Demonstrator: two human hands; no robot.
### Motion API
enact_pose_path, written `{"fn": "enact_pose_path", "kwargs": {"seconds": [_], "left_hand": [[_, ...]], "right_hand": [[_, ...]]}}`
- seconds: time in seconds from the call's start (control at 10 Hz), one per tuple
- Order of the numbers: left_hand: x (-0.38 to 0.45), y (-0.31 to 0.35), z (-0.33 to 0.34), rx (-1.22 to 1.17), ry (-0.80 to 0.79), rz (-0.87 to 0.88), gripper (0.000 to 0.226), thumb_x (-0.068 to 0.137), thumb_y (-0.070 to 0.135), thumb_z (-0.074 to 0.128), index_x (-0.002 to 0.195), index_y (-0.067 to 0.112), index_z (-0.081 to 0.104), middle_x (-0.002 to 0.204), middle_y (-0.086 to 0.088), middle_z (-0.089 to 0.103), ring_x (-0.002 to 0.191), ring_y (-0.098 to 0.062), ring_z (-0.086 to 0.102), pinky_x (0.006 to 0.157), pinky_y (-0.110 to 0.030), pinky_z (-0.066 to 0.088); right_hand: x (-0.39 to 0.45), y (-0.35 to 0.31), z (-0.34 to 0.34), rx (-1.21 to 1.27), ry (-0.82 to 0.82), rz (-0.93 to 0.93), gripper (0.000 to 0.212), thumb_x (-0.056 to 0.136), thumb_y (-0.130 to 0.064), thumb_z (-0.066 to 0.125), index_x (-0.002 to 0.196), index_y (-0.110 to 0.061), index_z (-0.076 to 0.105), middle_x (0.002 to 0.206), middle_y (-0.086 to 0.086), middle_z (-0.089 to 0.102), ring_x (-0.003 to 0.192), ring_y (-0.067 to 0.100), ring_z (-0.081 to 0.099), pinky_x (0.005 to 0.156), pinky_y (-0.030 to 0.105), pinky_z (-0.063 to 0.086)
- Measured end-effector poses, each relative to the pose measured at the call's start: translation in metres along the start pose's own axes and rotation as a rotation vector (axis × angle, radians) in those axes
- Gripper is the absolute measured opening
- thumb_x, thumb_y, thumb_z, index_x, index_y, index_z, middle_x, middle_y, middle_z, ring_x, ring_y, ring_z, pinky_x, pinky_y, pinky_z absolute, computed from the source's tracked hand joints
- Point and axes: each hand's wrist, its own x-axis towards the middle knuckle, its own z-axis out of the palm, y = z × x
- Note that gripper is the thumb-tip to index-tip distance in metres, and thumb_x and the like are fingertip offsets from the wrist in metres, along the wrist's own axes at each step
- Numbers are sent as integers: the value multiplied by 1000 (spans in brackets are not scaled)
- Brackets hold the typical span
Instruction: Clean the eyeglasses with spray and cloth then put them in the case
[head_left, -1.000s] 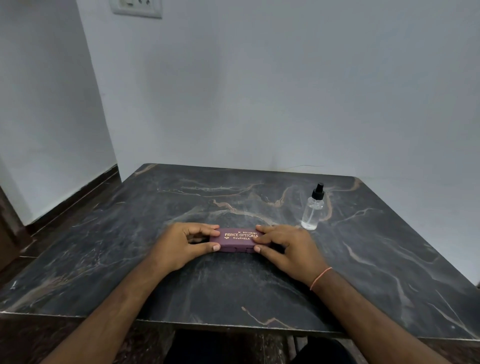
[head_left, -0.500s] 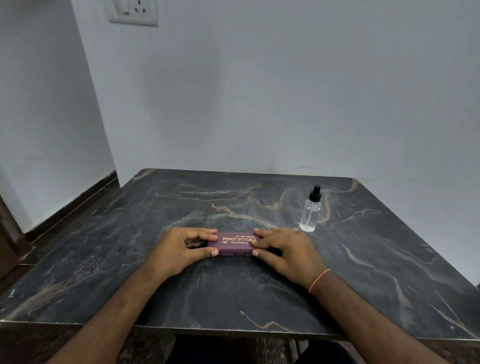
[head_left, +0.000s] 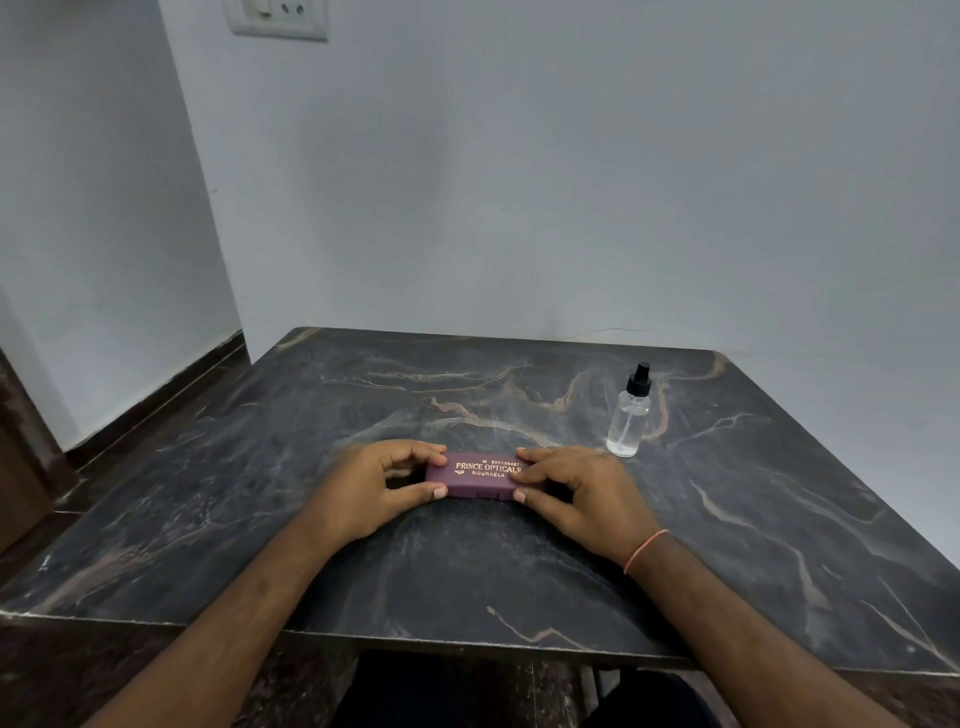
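The fingers (head_left: 415, 457) of the left hand (head_left: 363, 488) curled over the far edge of the case (head_left: 480, 475) at its left end, thumb pressed to the near edge, so that end was pinched; the right hand (head_left: 576, 493) did the same at the case's right end, fingers across the top edge and thumb against the front. The case lay flat and closed on the counter (head_left: 753, 519), gold lettering up, between the two hands. It looked a hard, stiff shell, light, smooth enough to skid on the polished stone, so gripping both ends seemed the sound way to steady it while the lid is prised at the front seam. Whether the eyeglasses and cloth were inside could not be told; neither showed anywhere. If they were, they would be fragile and best lifted by the frame rather than the lenses. Behind and to the right of the case, well apart from it, a clear bottle (head_left: 629, 421) with a black pump stood upright, untouched. A thin orange band (head_left: 644, 551) circled the right wrist, nearer than the case.
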Motion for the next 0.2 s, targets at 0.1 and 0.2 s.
{"fn": "enact_pose_path", "kwargs": {"seconds": [0.1, 0.2], "left_hand": [[-3, 6, 1, 152, -37, 26, 57, 84, 37, 93, 135, 43, 68, 140, 26, 68, 130, 10, 62, 115, -22, 51], [-4, 8, 1, 197, -48, 37, 75, 85, 47, 90, 151, 45, 55, 154, 25, 59, 139, 8, 55, 121, -32, 49]], "right_hand": [[-2, -1, -3, -25, 1, 4, 28, 91, -42, 81, 118, -35, 81, 132, -14, 75, 119, -3, 69, 101, 31, 58], [-5, -3, -7, -73, -11, 33, 46, 92, -44, 80, 135, -34, 71, 136, -16, 72, 118, -5, 63, 105, 33, 56]]}}
